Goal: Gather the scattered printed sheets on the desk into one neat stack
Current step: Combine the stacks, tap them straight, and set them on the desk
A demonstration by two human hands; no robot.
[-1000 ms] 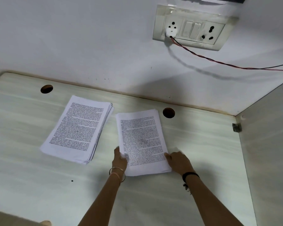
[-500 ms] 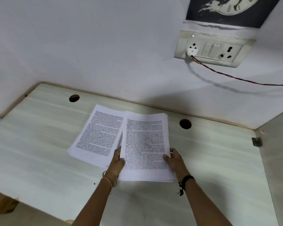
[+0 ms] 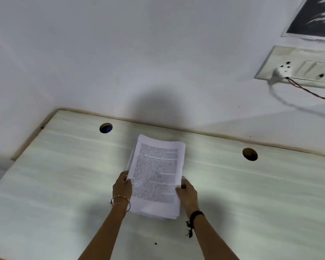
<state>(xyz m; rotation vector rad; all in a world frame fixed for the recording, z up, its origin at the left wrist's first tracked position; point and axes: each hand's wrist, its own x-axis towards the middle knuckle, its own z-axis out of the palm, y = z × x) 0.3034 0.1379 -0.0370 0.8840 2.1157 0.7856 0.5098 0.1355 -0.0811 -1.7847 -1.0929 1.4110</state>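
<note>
I see my left hand (image 3: 122,186) and right hand (image 3: 187,192) gripping the stack of printed sheets (image 3: 156,175) (text blurred) by its side edges on the desk (image 3: 64,184).

White sheets (image 3: 156,173), black print

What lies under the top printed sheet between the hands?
More sheets: the stack shows layered edges along its left side and near corner. Their print is covered, as is the desk beneath.
</note>
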